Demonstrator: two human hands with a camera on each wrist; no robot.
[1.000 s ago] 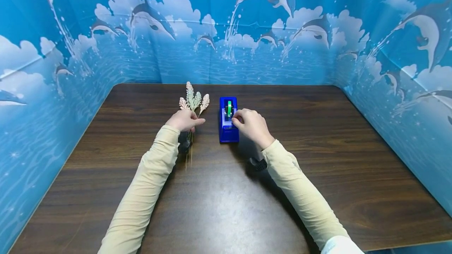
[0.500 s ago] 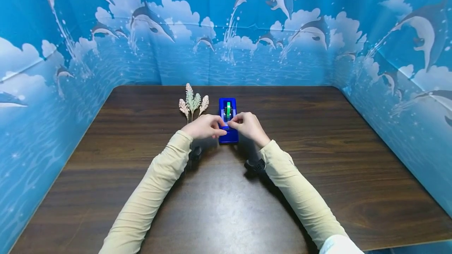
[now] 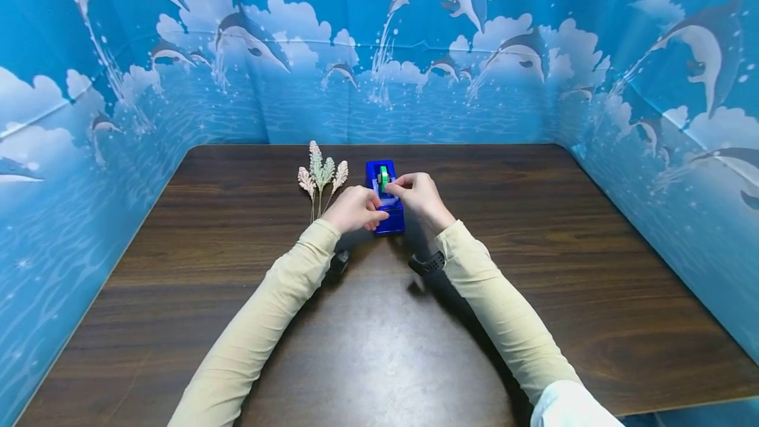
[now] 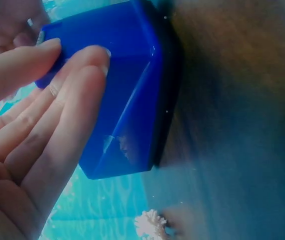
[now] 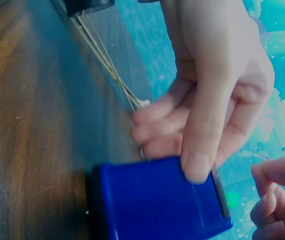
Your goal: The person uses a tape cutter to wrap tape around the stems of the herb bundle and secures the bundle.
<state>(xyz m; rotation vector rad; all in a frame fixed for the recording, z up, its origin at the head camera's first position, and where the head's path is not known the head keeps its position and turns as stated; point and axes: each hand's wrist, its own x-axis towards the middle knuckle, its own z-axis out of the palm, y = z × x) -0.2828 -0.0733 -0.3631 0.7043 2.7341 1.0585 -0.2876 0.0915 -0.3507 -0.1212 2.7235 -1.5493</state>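
A blue tape dispenser (image 3: 390,223) stands on the table, with a green-cored tape roll (image 3: 383,176) in it. My left hand (image 3: 356,208) holds the dispenser's front end; in the right wrist view its thumb lies on one face and the other fingers lie behind. Just over the roll, my right hand (image 3: 420,193) has thumb and fingertip together, pinching the tape's end; the clear strip itself is barely visible. To the left of the dispenser lie several pale pink and green artificial flower sprigs (image 3: 321,171). My left hand and sleeve partly hide their stems, which show in the right wrist view (image 5: 105,60).
The dark wooden table (image 3: 178,262) runs back to a blue dolphin-print curtain (image 3: 296,104) on three sides. Black wrist devices (image 3: 427,262) hang under both wrists, close to the tabletop.
My left hand has left the flower sprigs and moved right to the tape dispenser, which is now slightly turned. My right hand has risen slightly at the dispenser. The sprigs have stayed put.
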